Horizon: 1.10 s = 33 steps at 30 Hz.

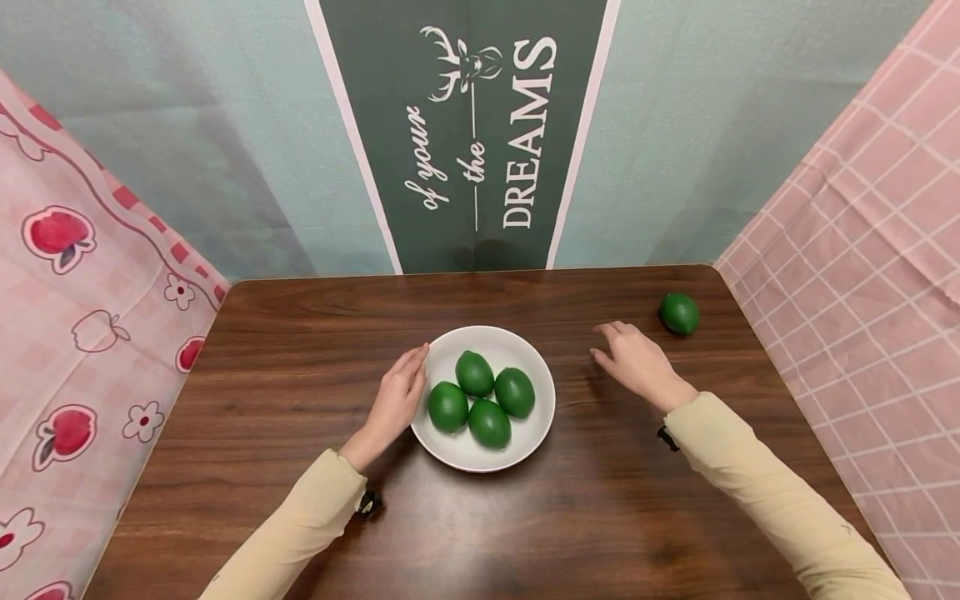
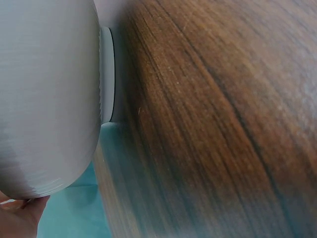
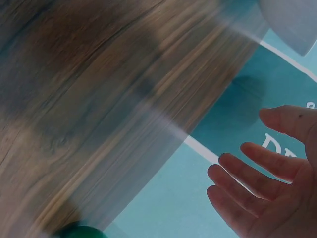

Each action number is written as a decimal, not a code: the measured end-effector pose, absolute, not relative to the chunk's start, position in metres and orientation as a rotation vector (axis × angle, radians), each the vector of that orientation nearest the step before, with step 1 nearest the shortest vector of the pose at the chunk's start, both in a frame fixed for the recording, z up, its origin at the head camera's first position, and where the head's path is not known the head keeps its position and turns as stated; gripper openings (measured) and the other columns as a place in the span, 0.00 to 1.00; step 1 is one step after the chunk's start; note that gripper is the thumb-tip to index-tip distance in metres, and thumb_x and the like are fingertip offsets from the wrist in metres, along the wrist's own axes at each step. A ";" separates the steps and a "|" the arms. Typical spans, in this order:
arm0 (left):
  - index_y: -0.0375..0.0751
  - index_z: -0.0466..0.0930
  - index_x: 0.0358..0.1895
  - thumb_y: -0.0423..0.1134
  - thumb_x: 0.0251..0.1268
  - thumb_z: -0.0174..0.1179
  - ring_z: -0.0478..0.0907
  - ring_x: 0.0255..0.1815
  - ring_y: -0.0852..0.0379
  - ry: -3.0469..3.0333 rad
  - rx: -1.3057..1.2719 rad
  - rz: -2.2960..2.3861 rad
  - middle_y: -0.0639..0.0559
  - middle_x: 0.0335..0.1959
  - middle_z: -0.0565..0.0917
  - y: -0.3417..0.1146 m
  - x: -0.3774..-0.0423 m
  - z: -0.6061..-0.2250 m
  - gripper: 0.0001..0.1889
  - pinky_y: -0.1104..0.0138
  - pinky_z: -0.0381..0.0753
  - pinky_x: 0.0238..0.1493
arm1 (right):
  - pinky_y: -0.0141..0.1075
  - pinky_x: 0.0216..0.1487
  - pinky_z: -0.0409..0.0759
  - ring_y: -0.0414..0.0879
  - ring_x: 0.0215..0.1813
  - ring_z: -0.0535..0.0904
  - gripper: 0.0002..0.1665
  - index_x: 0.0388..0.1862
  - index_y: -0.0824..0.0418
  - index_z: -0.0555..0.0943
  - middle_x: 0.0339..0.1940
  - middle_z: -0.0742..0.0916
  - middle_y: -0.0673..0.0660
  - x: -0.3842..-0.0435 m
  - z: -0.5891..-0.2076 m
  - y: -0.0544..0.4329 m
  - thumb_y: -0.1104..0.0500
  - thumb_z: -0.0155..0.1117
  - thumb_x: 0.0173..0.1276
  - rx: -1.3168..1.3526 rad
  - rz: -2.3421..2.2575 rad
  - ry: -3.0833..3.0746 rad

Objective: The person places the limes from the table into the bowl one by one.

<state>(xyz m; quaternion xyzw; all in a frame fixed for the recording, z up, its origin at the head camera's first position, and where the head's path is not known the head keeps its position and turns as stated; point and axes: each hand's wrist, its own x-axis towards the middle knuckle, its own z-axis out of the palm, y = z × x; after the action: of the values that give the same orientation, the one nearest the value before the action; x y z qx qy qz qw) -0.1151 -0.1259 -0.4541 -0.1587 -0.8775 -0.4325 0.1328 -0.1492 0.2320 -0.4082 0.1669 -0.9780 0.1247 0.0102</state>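
A round white bowl [image 1: 531,437] on the table has several green limes [image 1: 489,423] in it. At the bowl's left rim, my left hand [image 1: 397,396] rests with its fingers fairly straight along the side. The left wrist view shows the bowl's pale outer wall [image 2: 49,89] large and close, with part of that hand [image 2: 22,218] under the rim. My right hand [image 1: 636,360] hovers over the table right of the bowl, fingers loosely spread and holding nothing. Beyond it, at the back right, lies a single lime [image 1: 679,314], whose top edge [image 3: 81,231] also peeks into the right wrist view.
The brown wooden table [image 1: 300,333] ends at a back edge against a blue-green cloth [image 1: 660,125] with a dark printed panel [image 1: 360,50]. Pink patterned cloths hang at the left [image 1: 67,333] and right [image 1: 847,250] sides.
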 end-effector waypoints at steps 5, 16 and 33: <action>0.28 0.70 0.58 0.27 0.64 0.48 0.72 0.57 0.46 -2.547 -0.459 -1.261 0.38 0.55 0.75 -0.126 -0.115 -0.454 0.18 0.59 0.70 0.58 | 0.51 0.41 0.77 0.61 0.48 0.75 0.23 0.53 0.72 0.73 0.48 0.78 0.70 -0.152 -0.409 0.239 0.57 0.58 0.64 0.474 0.383 -3.081; 0.27 0.70 0.58 0.26 0.64 0.49 0.72 0.57 0.46 -2.551 -0.456 -1.261 0.37 0.55 0.75 -0.126 -0.115 -0.452 0.18 0.59 0.71 0.58 | 0.53 0.42 0.76 0.63 0.47 0.74 0.24 0.55 0.73 0.71 0.49 0.76 0.72 -0.160 -0.412 0.256 0.59 0.56 0.66 0.411 0.393 -3.136; 0.27 0.70 0.57 0.26 0.64 0.49 0.72 0.57 0.45 -2.551 -0.450 -1.262 0.37 0.55 0.75 -0.126 -0.115 -0.453 0.18 0.58 0.70 0.58 | 0.58 0.47 0.71 0.69 0.51 0.69 0.24 0.55 0.77 0.69 0.52 0.72 0.76 -0.174 -0.414 0.283 0.60 0.53 0.66 0.296 0.407 -3.135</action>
<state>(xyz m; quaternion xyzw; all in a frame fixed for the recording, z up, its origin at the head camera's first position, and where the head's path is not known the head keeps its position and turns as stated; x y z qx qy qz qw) -0.1150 -0.1260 -0.4532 -0.1549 -0.8778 -0.4342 0.1297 -0.1740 0.2832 -0.4140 0.0933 -0.9872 0.1280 -0.0169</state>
